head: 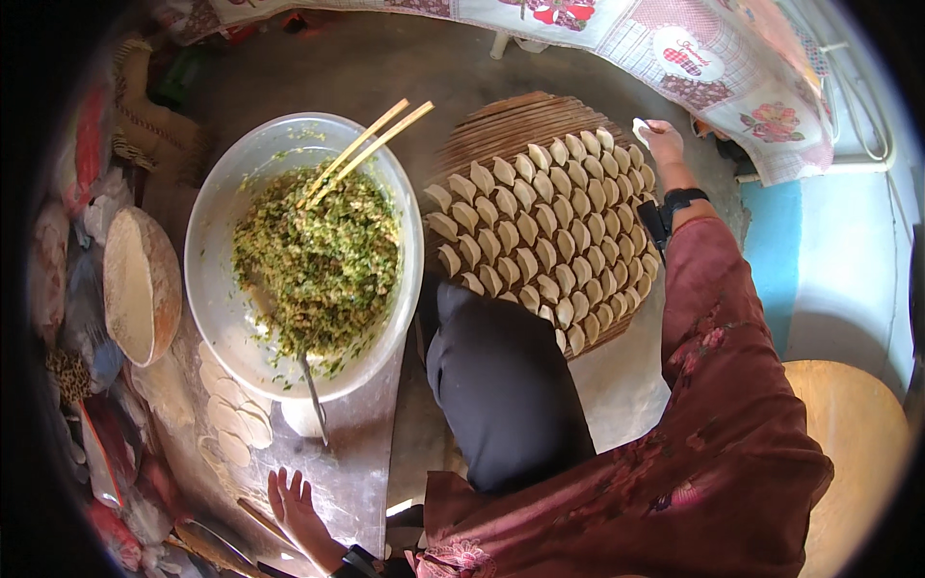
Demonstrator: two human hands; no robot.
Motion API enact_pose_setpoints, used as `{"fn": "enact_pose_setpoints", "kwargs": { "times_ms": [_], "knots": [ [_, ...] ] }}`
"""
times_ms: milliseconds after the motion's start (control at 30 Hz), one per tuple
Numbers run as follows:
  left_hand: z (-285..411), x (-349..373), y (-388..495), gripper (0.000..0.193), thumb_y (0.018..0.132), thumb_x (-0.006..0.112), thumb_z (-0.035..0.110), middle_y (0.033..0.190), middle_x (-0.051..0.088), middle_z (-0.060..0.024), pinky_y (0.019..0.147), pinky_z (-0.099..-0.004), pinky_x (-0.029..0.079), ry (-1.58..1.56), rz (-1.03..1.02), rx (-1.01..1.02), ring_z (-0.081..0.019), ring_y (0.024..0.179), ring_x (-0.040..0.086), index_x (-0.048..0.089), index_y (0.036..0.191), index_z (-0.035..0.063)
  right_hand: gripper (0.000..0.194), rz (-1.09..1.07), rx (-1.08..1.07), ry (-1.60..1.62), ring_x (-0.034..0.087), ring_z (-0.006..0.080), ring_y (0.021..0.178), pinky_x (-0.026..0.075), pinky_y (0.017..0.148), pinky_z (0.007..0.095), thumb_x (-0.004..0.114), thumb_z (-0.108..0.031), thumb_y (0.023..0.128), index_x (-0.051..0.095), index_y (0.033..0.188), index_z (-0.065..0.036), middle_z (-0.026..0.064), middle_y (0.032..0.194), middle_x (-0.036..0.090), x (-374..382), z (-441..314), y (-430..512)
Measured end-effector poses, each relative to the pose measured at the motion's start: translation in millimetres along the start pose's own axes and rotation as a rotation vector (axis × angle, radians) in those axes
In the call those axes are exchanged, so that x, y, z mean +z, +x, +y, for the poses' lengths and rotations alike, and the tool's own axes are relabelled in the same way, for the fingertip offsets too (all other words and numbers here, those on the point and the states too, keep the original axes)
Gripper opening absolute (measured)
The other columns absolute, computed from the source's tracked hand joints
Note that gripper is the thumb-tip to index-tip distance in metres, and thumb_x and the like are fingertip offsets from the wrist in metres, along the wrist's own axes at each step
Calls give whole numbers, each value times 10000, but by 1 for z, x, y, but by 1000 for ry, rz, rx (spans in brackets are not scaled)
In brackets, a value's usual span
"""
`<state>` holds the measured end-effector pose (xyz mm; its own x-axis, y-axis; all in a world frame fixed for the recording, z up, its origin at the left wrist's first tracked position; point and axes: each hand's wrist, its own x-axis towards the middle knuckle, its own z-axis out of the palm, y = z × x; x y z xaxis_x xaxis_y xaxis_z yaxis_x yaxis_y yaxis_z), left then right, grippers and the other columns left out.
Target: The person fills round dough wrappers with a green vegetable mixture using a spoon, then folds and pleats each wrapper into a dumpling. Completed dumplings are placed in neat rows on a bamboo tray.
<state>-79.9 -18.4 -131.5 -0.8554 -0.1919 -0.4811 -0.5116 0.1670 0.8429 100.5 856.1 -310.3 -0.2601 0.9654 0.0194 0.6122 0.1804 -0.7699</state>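
Between the fingers of my right hand [663,141] is a pale folded dumpling [640,129], held out past the upper right of a round slatted tray [491,130]. Rows of dumplings [545,217] cover most of that tray. My left hand [295,507], fingers apart and holding nothing, is above the floured work surface [354,469] at lower left. Nearby lie flat round dough wrappers [235,419], some overlapping. A large metal basin [209,289] holds chopped green filling [325,260]. Wooden chopsticks [376,144] and a metal spoon or spatula [312,397] stick out of it.
Left of the basin sits a rounded bowl of flour [137,285], with plastic bags [90,311] crowded along that edge. My bent knee [506,390] comes between basin and tray. A patterned cloth [694,65] hangs at upper right, and a round wooden top [845,433] is lower right.
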Motion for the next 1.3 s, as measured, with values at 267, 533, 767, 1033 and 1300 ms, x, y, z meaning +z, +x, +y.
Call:
{"fn": "enact_pose_setpoints", "kwargs": {
  "times_ms": [267,533,767,1033,1300],
  "knots": [
    [-3,-2,10,491,988,591,283,1366,534,-121,982,-377,438,51,5,-25,-264,1156,579,457,1415,81,250,-78,-116,-382,691,206,891,520,822,313,732,-170,805,697,1026,-59,78,966,732,23,13,8],
    [0,12,10,456,998,579,263,1328,575,-115,885,-330,484,33,-27,5,-232,1063,623,470,1390,57,260,-150,-106,-577,684,265,950,524,847,367,707,-267,837,700,1063,-139,72,1020,726,27,29,7],
    [4,16,7,457,1000,571,255,1329,571,-119,868,-320,494,46,-4,12,-236,1061,628,465,1398,57,263,-183,-196,-658,673,270,997,521,866,385,683,-281,853,703,1091,-170,76,1043,718,28,30,5],
    [14,5,7,424,1005,573,210,1323,585,-115,825,-305,521,-56,60,123,-223,1035,642,494,1388,47,277,-161,-285,16,659,147,984,503,881,277,671,-144,918,681,1176,-45,93,1109,703,6,-93,-33],
    [56,-5,-11,439,1011,553,170,1361,555,-136,835,-326,534,-70,70,457,-237,1057,654,456,1416,33,327,-687,-471,467,619,157,1065,477,955,297,616,-105,960,603,1270,-1,95,1149,670,1,-343,-230]
  ]
}}
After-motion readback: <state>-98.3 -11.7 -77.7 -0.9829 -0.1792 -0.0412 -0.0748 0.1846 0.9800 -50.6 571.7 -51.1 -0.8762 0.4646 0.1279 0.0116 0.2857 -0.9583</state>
